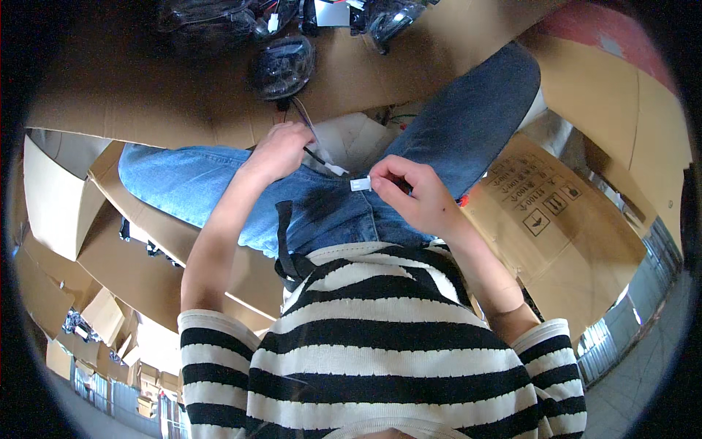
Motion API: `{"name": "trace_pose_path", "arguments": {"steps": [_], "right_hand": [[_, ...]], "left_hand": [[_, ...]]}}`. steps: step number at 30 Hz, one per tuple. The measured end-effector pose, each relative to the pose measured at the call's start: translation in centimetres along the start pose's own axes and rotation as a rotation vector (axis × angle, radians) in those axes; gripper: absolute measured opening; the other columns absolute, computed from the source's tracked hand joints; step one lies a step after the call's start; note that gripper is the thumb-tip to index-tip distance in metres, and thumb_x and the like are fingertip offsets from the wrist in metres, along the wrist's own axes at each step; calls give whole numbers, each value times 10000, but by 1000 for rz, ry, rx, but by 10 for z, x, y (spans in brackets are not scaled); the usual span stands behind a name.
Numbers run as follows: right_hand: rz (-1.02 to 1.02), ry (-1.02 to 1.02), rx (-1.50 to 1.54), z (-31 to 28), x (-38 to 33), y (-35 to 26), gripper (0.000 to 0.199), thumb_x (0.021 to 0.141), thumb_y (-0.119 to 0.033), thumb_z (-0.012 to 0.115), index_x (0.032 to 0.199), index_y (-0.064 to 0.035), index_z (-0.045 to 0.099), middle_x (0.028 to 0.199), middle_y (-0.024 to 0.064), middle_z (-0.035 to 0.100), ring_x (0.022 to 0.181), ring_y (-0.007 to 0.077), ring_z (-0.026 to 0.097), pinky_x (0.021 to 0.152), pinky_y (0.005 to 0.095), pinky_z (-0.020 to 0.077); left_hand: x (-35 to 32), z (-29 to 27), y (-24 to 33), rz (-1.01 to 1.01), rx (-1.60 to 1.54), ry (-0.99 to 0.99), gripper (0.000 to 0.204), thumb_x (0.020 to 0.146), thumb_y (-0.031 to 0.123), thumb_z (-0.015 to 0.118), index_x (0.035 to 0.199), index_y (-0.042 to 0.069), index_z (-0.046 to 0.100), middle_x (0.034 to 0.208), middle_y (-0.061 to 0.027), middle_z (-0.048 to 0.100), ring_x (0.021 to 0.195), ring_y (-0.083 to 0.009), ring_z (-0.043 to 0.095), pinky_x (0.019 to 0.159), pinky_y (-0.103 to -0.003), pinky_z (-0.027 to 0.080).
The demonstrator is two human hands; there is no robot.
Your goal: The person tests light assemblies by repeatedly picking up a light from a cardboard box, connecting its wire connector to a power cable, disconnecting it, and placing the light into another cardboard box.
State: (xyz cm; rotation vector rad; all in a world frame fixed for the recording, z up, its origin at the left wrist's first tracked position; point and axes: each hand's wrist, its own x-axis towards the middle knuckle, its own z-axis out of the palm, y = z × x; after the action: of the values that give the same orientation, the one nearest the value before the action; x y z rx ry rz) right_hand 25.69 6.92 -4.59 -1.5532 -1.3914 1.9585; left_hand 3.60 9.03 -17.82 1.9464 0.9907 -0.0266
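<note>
**As the left hand (284, 150) grasps wires (316, 156), the right hand (418, 196) pinches a small white piece (360, 184)**

Head view, directions taken from the picture's centre. Where the wires hang from a glossy dark oval unit (283, 69), apparently a lamp, at 11 o'clock, the left hand lies between 10 and 11 o'clock. Its fingers are bent around them, the fingertips partly hidden. A white connector (336, 170) ends the black lead just inside 11 o'clock. Close to centre, at 12 o'clock, is the white piece, a tag or plug too small to identify; thumb and forefinger of the right hand, at 2 o'clock, grip its right edge.

Judged by appearance, connector and white piece are light, the connector stiff; the wires are limp and best spared from pulling, so the connector is better held by its housing. The oval unit looks smooth, slippery and scratchable, and is best supported by its rim.

Containers: a carton (512, 219) marked with handling symbols stands at 3 o'clock, contents not visible. At 9 o'clock, dark parts (151, 247) show in a gap between cardboard panels (131, 274). Toward 8 o'clock, an open box (104, 314) lies beside dark, plastic-wrapped items (75, 325); whether these are inside a box is unclear.
</note>
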Motion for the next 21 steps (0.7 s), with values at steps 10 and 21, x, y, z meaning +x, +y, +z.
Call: {"name": "trace_pose_path", "arguments": {"steps": [10,21], "right_hand": [[-64,72,-2,-5,0,5,119,797,-125,503,784,-9,531,566,36,467,511,65,402,458,232,334],[-74,72,-5,-8,1,6,140,800,-142,499,778,-6,527,567,49,471,513,68,407,463,239,336]], "left_hand": [[21,5,5,-44,97,28,324,687,8,467,1010,38,479,910,-177,489,824,-352,532,690,-408,449],[34,11,-1,66,293,21,128,720,62,448,827,21,506,833,-151,507,785,-324,531,650,-392,452]]}}
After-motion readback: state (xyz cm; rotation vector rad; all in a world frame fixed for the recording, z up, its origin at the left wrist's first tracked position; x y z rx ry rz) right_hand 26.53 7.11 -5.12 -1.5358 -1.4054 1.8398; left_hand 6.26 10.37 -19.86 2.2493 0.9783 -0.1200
